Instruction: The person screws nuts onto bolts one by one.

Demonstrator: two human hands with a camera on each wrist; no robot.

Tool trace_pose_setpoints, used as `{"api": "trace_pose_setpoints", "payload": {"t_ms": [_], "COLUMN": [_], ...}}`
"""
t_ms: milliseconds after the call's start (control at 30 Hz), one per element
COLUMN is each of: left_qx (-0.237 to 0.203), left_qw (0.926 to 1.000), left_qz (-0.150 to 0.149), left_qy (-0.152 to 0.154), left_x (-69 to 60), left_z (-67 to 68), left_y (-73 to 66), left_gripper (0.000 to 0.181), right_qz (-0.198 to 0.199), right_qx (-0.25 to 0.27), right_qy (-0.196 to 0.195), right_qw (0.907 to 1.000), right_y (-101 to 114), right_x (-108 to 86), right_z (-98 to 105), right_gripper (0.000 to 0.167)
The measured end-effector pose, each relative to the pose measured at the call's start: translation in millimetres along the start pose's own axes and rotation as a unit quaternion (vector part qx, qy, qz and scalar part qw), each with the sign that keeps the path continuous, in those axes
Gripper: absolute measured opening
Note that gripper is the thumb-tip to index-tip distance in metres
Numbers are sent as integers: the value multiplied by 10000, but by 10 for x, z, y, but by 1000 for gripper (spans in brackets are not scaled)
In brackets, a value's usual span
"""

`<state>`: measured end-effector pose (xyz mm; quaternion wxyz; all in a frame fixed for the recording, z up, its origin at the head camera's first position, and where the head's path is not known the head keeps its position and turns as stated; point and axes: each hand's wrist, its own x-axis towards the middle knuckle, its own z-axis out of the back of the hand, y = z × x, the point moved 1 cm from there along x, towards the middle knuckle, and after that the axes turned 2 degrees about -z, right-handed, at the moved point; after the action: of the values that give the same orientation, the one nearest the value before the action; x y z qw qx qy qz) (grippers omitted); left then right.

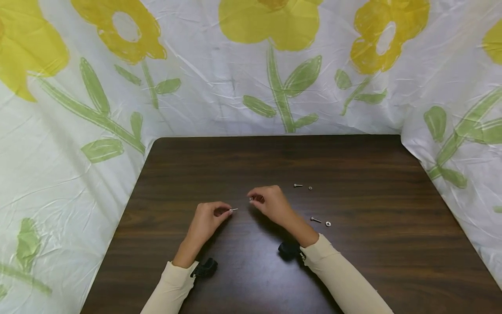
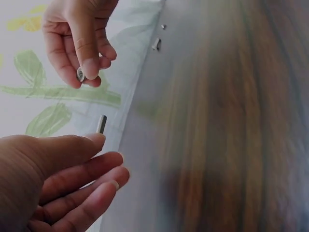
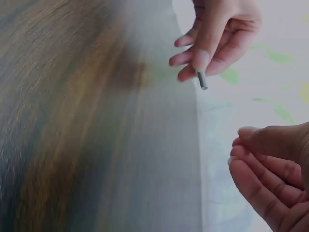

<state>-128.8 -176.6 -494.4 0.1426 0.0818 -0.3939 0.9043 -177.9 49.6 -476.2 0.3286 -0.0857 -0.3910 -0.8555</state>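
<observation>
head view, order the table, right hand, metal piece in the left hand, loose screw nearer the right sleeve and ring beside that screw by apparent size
1. Table
2. Right hand
3. Loose screw
4. Ring
Unranked: metal piece, partly hidden in the left hand, so its full size is unsure.

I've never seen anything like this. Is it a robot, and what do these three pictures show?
No robot here: these are a person's bare left hand and right hand. The wide picture comes from a camera worn on the head, looking down; the other two come from cameras on the left and right wrists, each watching that hand. The left hand pinches a thin metal rod, perhaps a bolt, one end poking out. The right hand holds a small metal ring, apart from the rod. On the dark table lie a far screw beside a far ring, and a near screw beside a near ring.
</observation>
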Motion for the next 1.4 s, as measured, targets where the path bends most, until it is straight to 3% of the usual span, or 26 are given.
{"api": "trace_pose_setpoints", "payload": {"t_ms": [267,467,600,967,1267,1400], "left_qx": [-949,-2005,-2538,-3081,-3612,-3735], "left_qw": [9951,9785,9659,9501,9298,9244], "left_qz": [274,438,369,-1,-344,-491], "left_qy": [-63,-224,-346,-500,-613,-597], "left_x": [106,177,230,428,597,650], "left_z": [-52,-81,-92,-114,-134,-144], "left_y": [-105,-209,-277,-540,-819,-922], "left_gripper": [9,10,12,12,11,10], "right_qz": [-104,-29,91,219,648,795], "right_qx": [492,707,676,583,646,711], "right_qy": [-355,-593,-769,-1059,-1429,-1540], "right_qw": [9981,9957,9947,9924,9855,9823], "right_y": [-23,-15,-15,28,100,140], "right_x": [-94,-155,-187,-248,-232,-225], "right_z": [230,395,501,764,910,966], "right_gripper": [18,17,18,26,27,28]}}
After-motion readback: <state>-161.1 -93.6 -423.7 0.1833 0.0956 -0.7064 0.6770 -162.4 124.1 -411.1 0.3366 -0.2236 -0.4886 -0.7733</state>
